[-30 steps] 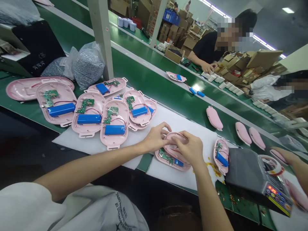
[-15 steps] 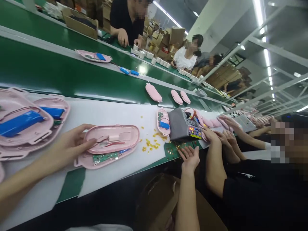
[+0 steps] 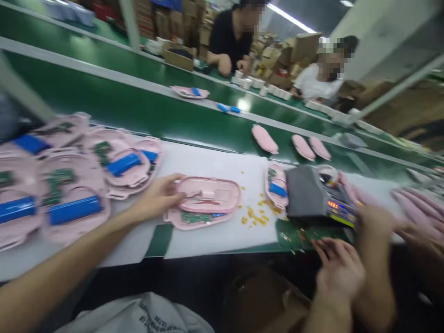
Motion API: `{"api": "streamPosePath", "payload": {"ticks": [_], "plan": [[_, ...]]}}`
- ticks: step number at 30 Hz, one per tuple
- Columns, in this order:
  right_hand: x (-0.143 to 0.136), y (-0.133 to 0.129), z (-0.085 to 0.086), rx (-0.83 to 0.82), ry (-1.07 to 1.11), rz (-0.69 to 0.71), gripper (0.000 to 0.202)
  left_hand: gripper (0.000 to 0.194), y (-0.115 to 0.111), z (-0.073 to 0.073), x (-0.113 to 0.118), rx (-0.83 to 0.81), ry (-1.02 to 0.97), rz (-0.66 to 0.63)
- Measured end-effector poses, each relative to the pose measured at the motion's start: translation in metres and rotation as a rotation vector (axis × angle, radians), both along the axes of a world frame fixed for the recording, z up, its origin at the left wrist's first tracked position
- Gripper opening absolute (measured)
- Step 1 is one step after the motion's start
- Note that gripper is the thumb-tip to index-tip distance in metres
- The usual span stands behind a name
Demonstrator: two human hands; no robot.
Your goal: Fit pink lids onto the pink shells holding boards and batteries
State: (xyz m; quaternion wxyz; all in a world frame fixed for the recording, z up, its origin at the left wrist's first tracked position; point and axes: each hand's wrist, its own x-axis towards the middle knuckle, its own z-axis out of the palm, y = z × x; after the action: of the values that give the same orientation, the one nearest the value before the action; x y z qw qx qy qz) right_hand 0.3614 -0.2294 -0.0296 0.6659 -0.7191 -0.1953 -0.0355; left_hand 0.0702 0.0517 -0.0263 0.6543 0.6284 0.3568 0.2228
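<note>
My left hand (image 3: 163,199) grips the left end of a pink plastic shell half (image 3: 227,187), thumb on top. Inside that shell are thin wires and a small white part. It rests tilted over a second pink shell (image 3: 189,222), where a green circuit board and a bit of blue show. My right hand (image 3: 340,266) is closed, fingers curled and pinched, at the bench's front edge beside small scattered metallic bits. Motion blur hides what the fingertips hold, if anything. Just beyond it stands a grey machine (image 3: 305,192) with a red lit display.
Pink shells with blue batteries (image 3: 74,210) crowd the left. Yellow pieces (image 3: 255,216) lie on the white sheet (image 3: 208,159), near another filled shell (image 3: 276,185). Closed pink cases (image 3: 264,138) sit on the green belt (image 3: 138,108). A co-worker's arm (image 3: 376,259) is close at right.
The view has swung left, bringing more filled shells into sight. My right hand has gone from open, palm up, to curled fingers. My left hand keeps its grip on the shell.
</note>
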Motion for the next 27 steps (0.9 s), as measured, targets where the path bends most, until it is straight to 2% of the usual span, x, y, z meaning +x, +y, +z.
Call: {"api": "streamPosePath", "payload": {"ticks": [1,2,5,7,9,12,15,18,22,25,27], "plan": [[-0.018,0.014,0.008,0.036,-0.042,0.026,0.017,0.045,0.001,-0.001,0.000,-0.041,-0.037,-0.040],[-0.036,0.033,0.018,0.018,-0.114,0.116,0.013,0.044,0.002,-0.002,0.000,-0.075,-0.070,-0.078],[-0.089,0.107,0.046,-0.242,-0.492,0.613,0.013,0.040,0.004,-0.006,-0.002,-0.088,-0.138,-0.103],[-0.113,0.157,0.053,-0.442,-0.703,0.907,0.015,0.037,0.002,-0.010,-0.003,-0.057,-0.180,-0.089],[-0.123,0.195,0.049,-0.602,-0.824,1.071,0.017,0.033,0.000,-0.015,-0.004,-0.027,-0.222,-0.073],[-0.124,0.219,0.036,-0.726,-0.921,1.120,0.018,0.030,0.000,-0.023,-0.004,0.027,-0.240,-0.038],[-0.125,0.220,0.028,-0.733,-1.010,1.091,0.018,0.033,0.001,-0.030,-0.003,0.068,-0.270,-0.034],[-0.127,0.220,0.028,-0.722,-1.043,1.013,0.019,0.034,0.001,-0.034,-0.003,0.071,-0.286,-0.040],[-0.119,0.229,0.037,-0.806,-0.763,0.831,0.023,0.034,-0.001,-0.034,-0.006,0.072,-0.235,-0.035],[-0.110,0.233,0.044,-0.841,-0.581,0.898,0.018,0.031,-0.001,-0.032,-0.006,0.129,-0.173,0.011],[-0.109,0.227,0.047,-0.791,-0.626,0.944,0.013,0.024,-0.001,-0.030,-0.006,0.205,-0.151,-0.020]]}}
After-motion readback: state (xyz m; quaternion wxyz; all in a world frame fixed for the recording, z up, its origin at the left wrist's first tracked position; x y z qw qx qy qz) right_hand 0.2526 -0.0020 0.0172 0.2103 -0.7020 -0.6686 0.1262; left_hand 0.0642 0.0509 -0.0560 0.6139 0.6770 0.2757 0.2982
